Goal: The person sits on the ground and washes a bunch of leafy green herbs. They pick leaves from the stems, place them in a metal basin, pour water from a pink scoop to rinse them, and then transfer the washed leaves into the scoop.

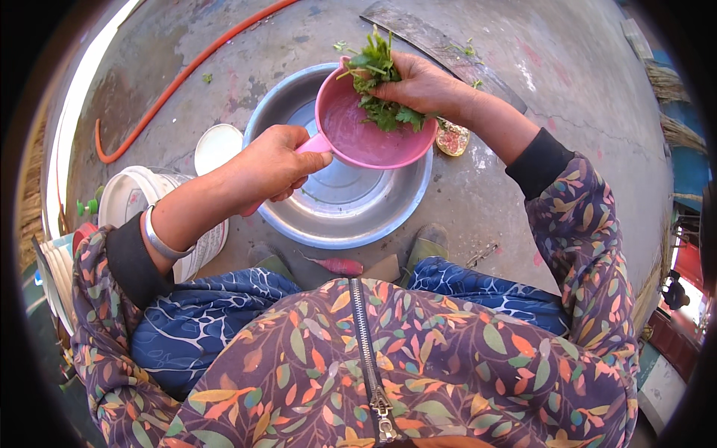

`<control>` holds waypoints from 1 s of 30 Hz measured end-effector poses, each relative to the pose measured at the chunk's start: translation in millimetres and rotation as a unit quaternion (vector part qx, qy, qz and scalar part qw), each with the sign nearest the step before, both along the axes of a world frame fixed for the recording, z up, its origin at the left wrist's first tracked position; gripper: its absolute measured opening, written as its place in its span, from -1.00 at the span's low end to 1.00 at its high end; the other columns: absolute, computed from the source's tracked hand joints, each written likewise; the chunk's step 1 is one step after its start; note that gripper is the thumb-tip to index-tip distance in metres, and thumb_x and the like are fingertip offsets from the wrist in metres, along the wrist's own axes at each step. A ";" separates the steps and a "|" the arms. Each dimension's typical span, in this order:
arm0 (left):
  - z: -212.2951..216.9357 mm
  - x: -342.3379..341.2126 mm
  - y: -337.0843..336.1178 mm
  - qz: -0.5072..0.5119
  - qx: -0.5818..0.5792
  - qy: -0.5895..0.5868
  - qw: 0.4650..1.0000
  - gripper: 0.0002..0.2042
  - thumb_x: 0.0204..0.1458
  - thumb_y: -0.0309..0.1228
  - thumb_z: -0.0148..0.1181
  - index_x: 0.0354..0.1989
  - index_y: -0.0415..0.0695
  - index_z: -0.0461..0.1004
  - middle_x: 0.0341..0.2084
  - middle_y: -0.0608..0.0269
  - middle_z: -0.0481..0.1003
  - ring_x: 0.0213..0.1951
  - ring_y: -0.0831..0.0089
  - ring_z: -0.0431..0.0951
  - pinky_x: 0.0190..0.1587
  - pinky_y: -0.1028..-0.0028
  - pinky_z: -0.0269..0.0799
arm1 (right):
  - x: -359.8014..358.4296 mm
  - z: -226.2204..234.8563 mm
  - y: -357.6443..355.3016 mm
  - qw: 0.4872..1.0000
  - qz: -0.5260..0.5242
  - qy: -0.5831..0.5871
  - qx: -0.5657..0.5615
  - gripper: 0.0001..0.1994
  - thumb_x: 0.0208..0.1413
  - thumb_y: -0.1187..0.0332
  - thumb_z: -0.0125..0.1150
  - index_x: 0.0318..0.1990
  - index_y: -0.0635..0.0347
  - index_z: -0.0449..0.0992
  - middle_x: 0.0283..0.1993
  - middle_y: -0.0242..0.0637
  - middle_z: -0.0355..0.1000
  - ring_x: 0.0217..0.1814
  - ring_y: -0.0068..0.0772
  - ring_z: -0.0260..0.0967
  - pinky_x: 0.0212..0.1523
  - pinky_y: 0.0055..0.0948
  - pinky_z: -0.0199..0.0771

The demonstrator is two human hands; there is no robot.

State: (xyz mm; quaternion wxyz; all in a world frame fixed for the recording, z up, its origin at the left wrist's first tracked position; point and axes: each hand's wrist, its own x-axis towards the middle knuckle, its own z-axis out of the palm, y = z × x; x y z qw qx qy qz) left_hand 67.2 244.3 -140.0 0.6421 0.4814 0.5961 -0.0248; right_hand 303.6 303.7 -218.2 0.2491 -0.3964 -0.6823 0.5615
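Observation:
My left hand (272, 166) is closed round the handle of a pink plastic ladle (373, 149), whose wide bowl tilts over a metal basin (336, 224). In my right hand (426, 88) is a bunch of leafy green herbs (377, 71), gripped by the stems and partly inside the ladle's bowl. Some leaves stick up above my fingers and others hang down against the pink inner wall. The basin stands on the floor between my feet, its inside pale and shiny where it shows. My right fingertips are hidden behind the leaves.
A white bucket (216, 250) and a round white lid (218, 148) are left of the basin. An orange hose (175, 86) curves across the concrete. A pink radish (342, 266) lies before my feet; a small patterned dish (452, 139) is right of the basin. A dark board (426, 41) lies beyond.

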 end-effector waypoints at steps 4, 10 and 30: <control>1.0 3.0 2.1 -0.004 0.023 0.014 1.000 -0.72 0.14 -0.21 0.20 -0.23 -0.21 0.40 -0.68 0.42 0.26 -0.71 0.70 0.18 -0.72 0.64 0.04 | -14.3 -32.4 -33.9 0.922 0.156 -0.296 0.197 -0.53 -0.10 0.48 0.21 0.07 0.02 0.44 0.03 -0.07 0.39 0.13 -0.04 0.32 0.19 -0.21 0.27; 0.4 3.4 0.0 0.001 0.019 -0.018 1.000 -0.74 0.15 -0.29 0.17 -0.27 -0.28 0.39 -0.66 0.35 0.30 -0.69 0.66 0.20 -0.70 0.58 0.02 | -10.1 -30.2 -21.7 0.898 0.148 -0.346 0.231 -0.54 -0.04 0.49 0.18 0.10 0.04 0.42 0.03 -0.05 0.41 0.14 -0.02 0.33 0.17 -0.21 0.31; -0.3 -18.3 2.4 -0.061 0.147 0.089 0.983 -0.68 0.11 -0.27 0.17 -0.14 -0.33 0.46 -0.56 0.25 0.43 -0.54 0.54 0.41 -0.53 0.49 0.33 | 43.1 28.5 2.0 0.919 -0.215 0.210 -0.254 -0.87 0.17 0.45 0.08 -0.16 0.22 0.36 -0.30 -0.28 0.45 -0.32 -0.48 0.48 -0.28 -0.41 0.63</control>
